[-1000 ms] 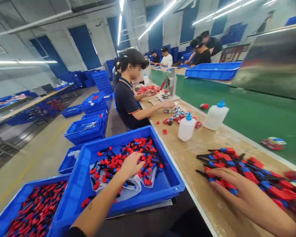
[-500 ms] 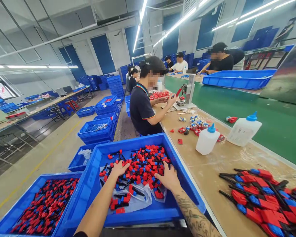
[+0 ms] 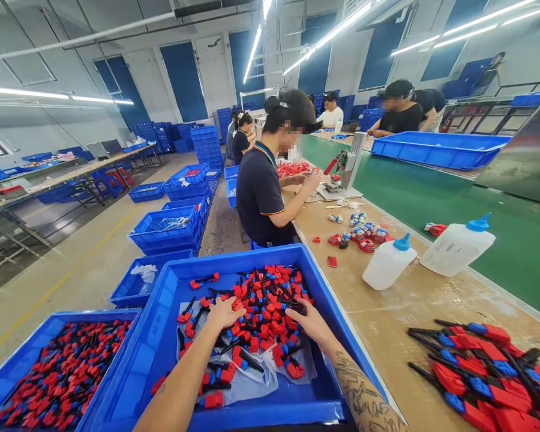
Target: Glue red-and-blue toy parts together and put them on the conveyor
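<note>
"Checking your hands: left hand (image 3: 224, 315) at the left flank of the parts heap (image 3: 270, 300), right hand (image 3: 314, 323) at its right. Both unclenched, fingers spread. Where does your heap lie?"

"Lower centre of the frame, inside the large blue tray (image 3: 234, 264), partly over a clear plastic sheet (image 3: 252, 387). Red, blue and black; black stems (image 3: 253, 362) point every way. Do you have one gripped?"

"No grip shows. What your palms cover is hidden; fingertip contact, can't tell. How best to work there?"

"Use your palms as walls, I'd judge, with even pressure from both sides. A lopsided push would probably scatter parts toward the loose ones (image 3: 226, 373) below your left hand. Slip fingers between stems rather than forcing them; they look apt to tangle."

"And the sheet?"

"Wrinkled, toward the tray's near side. Touch parts, not plastic, or a fold may ride up with them. Similar pile (image 3: 490, 378) at lower right, well apart from your hands."
</note>
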